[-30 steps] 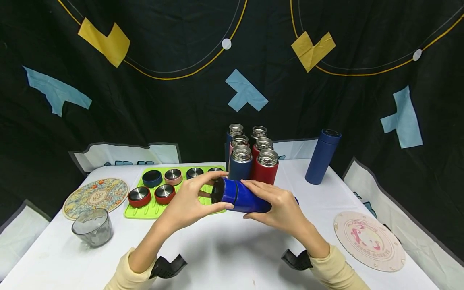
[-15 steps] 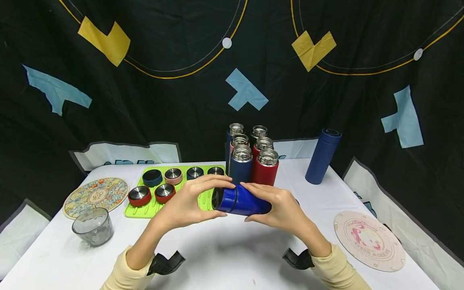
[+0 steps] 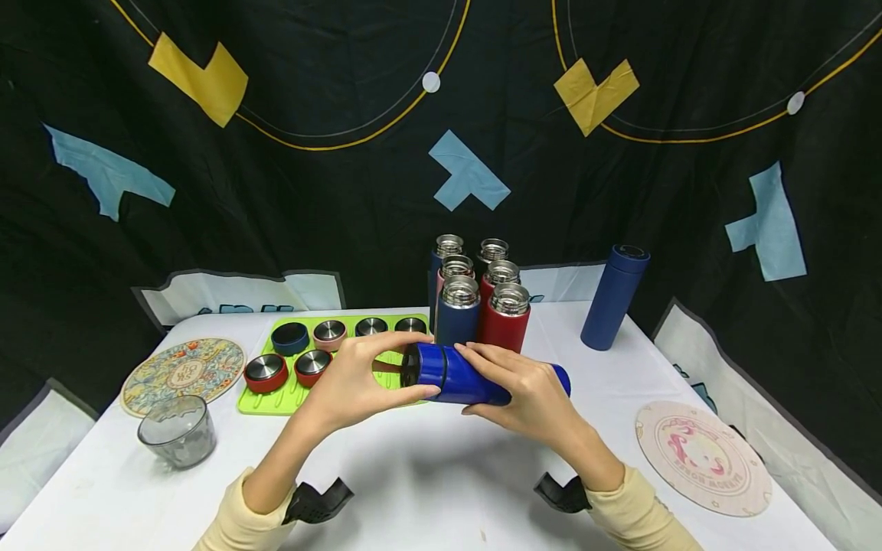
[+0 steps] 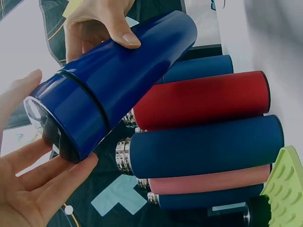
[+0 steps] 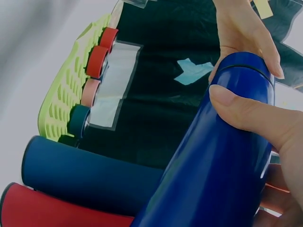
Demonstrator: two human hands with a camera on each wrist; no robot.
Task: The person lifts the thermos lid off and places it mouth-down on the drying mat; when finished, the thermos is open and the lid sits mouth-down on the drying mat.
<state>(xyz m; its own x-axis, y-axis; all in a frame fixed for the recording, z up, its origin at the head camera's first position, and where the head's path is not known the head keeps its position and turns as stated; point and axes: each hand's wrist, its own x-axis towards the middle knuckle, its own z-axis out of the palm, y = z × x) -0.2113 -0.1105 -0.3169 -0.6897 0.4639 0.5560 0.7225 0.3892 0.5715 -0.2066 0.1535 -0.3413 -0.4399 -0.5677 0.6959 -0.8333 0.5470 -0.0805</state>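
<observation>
A glossy blue thermos bottle (image 3: 474,381) is held sideways above the table, its capped end pointing left. The fingers and thumb of my left hand (image 3: 354,386) pinch the lid (image 3: 430,367). My right hand (image 3: 527,390) grips the body, its thumb lying along the near side in the right wrist view. A dark seam between lid and body shows in the left wrist view (image 4: 87,92). Behind the bottle stand several uncapped flasks, among them a dark blue flask (image 3: 458,315) and a red flask (image 3: 505,321), with bare steel necks.
On the left, a green drying mat (image 3: 265,404) carries several lids, including a red lid (image 3: 265,373). A glass bowl (image 3: 178,432) and a patterned round mat (image 3: 182,375) lie farther left. To the right are a capped navy flask (image 3: 613,298) and a pink round mat (image 3: 703,459).
My left hand loosened and its thumb slid off the lid half a second ago; now it pinches the lid again. The right hand keeps its grip on the body, with the bottle tilting slightly.
</observation>
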